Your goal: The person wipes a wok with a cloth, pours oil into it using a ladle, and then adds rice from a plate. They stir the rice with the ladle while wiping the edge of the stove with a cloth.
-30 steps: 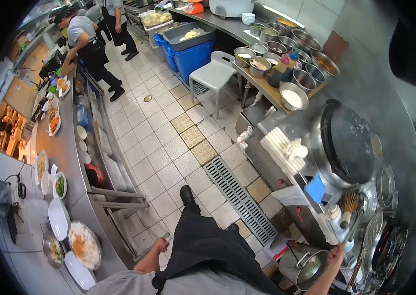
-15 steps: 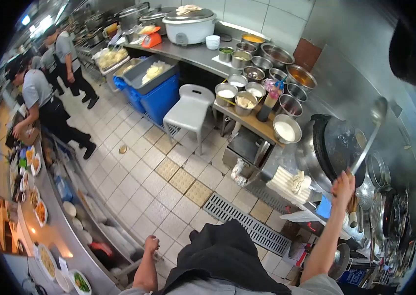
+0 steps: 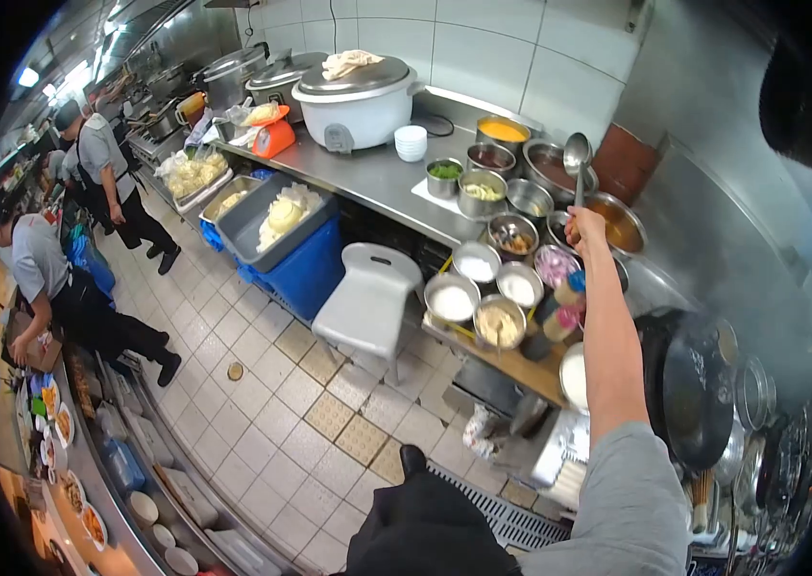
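- Now that the ladle (image 3: 578,159) has moved away from the black wok (image 3: 702,403), its bowl is at two o'clock in view, over the pan of dark sauce (image 3: 548,148).
- Right hand (image 3: 586,227): fingers clamped around the ladle handle; pan contact cannot be determined.
- Right arm (image 3: 611,331): extended, sleeve (image 3: 629,490) between four and five o'clock, reaching toward two.

A long-handled, silver-coloured metal ladle (image 3: 578,158) with a round bowl hangs over the right end of the grey steel counter (image 3: 358,182), bowl end toward the back edge, slim handle running toward the front; its contents are indistinct.
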The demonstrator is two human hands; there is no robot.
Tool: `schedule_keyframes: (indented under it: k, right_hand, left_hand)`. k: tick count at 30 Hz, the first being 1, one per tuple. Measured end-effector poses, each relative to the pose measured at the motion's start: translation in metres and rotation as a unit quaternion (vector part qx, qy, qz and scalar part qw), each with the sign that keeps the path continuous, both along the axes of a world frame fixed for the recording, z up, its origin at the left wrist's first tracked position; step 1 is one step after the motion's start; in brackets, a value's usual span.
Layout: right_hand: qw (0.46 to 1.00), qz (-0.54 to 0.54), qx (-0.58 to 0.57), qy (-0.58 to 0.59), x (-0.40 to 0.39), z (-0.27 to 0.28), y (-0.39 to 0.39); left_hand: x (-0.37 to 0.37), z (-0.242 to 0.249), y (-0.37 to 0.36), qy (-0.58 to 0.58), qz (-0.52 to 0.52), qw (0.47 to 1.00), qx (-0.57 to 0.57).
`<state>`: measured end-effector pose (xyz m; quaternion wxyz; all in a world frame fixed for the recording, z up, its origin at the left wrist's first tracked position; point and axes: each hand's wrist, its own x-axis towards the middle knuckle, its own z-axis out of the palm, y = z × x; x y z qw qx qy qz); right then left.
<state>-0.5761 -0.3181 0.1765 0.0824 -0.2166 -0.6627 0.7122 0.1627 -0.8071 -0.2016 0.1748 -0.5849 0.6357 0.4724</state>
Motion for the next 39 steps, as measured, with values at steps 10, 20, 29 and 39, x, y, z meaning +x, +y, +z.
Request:
schedule_keyframes:
  k: [10,20,29,39]
  right_hand:
    - [0.994,-0.056,0.001,-0.098,-0.128,-0.038,0.002]
    - [0.700,0.089,-0.671,0.229,-0.081,-0.015,0.032]
    - [0.733,0.064,-0.611,0.292,0.182,0.002,0.111]
    - [0.922,-0.198,-0.324,0.083,0.509,0.006,0.184]
  left_hand:
    - [-0.087,0.021,-0.008,-0.012,0.072,0.997,-0.017]
    - [-0.098,0.007,-0.029,0.053,0.057,0.996,-0.034]
    - [-0.057,-0.004,-0.024,0.074,-0.035,0.997,0.012]
    - [0.049,-0.044,-0.016,0.020,-0.206,0.977,0.051]
